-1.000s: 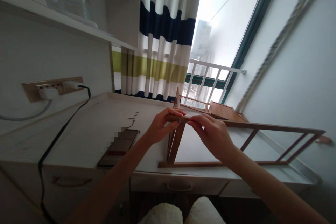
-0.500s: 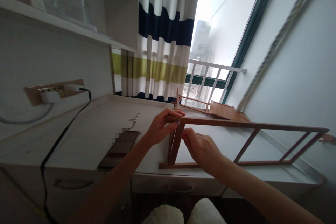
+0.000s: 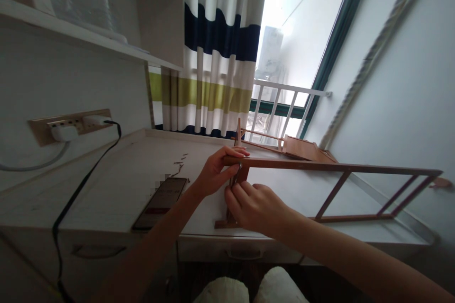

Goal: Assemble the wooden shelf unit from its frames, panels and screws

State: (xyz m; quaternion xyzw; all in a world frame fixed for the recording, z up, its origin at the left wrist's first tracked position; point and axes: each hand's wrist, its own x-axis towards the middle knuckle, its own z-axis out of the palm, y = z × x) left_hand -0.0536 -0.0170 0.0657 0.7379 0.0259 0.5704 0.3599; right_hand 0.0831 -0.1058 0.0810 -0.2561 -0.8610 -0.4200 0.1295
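Observation:
A brown wooden frame [image 3: 302,165] with crossbars lies on its side along the white desk. At its near-left corner, my left hand [image 3: 216,170] is closed round the end of the upper rail, fingers on top and thumb below. My right hand [image 3: 256,206] is pinched just beneath that joint, in front of the upright end piece. A thin metal tool, seemingly a hex key [image 3: 241,166], shows a small glint by my left thumb; its lower part is hidden behind my right fingers.
A phone [image 3: 161,202] lies left of my left arm, with several small screws [image 3: 181,163] behind it. More wooden parts [image 3: 307,148] rest at the back by the window railing. A black cable [image 3: 85,184] hangs from the wall socket [image 3: 71,127] over the desk edge.
My right hand has swung left and slightly down, from the right side of the joint to in front of the end piece. My left hand keeps its grip on the rail.

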